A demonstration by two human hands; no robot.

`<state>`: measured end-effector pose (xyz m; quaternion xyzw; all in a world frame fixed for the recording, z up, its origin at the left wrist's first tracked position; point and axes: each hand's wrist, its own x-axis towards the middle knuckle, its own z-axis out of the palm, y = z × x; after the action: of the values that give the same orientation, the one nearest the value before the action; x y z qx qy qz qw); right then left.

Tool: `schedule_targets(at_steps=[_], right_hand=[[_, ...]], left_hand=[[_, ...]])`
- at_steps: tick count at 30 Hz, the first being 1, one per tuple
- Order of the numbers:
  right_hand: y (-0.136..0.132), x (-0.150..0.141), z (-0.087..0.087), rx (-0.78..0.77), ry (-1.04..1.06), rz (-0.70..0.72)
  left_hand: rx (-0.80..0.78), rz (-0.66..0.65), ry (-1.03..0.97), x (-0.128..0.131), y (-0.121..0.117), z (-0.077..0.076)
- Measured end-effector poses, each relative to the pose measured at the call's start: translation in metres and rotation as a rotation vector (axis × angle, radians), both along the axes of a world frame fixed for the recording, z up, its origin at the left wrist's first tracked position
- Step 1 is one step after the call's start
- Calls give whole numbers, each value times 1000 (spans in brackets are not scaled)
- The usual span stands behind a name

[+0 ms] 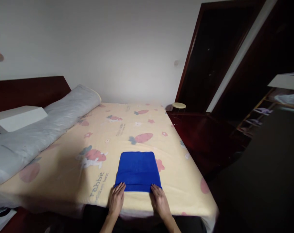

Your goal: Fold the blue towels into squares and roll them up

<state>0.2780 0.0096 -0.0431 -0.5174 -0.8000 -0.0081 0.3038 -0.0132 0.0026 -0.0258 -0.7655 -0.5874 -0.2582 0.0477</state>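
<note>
A blue cloth (pixel 137 170), folded into a near square, lies flat on the bed. Along its near edge runs a narrow strip with a crease line. My left hand (pixel 117 198) grips the near left corner, its fingertips on top of the fabric. At the near right corner, my right hand (pixel 159 200) holds the cloth the same way, fingers close together. Both thumbs are mostly hidden from me.
The bed (pixel 180 181) has a yellow sheet with carrots and rabbits. A long grey rolled quilt (pixel 61 113) lies at the left, beside a white box (pixel 22 118). A round stool (pixel 179 105) stands past the far right corner; a shelf rack (pixel 258 111) is at right.
</note>
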Motion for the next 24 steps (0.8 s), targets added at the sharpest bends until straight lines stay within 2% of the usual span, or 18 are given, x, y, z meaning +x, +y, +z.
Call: schedule_targets(at_steps=[4, 8, 13, 17, 24], right_hand=[[1, 8, 1, 20, -30, -59], [2, 0, 15, 24, -63, -138], [6, -9, 38, -64, -45, -155], [5, -12, 46, -105, -56, -178], [5, -12, 45, -175, -65, -184]], left_hand=[[13, -3, 25, -11, 3, -3], [13, 73, 45, -4, 6, -2], [-60, 121, 7, 6, 7, 23], [-132, 171, -22, 11, 3, 43], [-220, 184, -32, 3, -1, 51]])
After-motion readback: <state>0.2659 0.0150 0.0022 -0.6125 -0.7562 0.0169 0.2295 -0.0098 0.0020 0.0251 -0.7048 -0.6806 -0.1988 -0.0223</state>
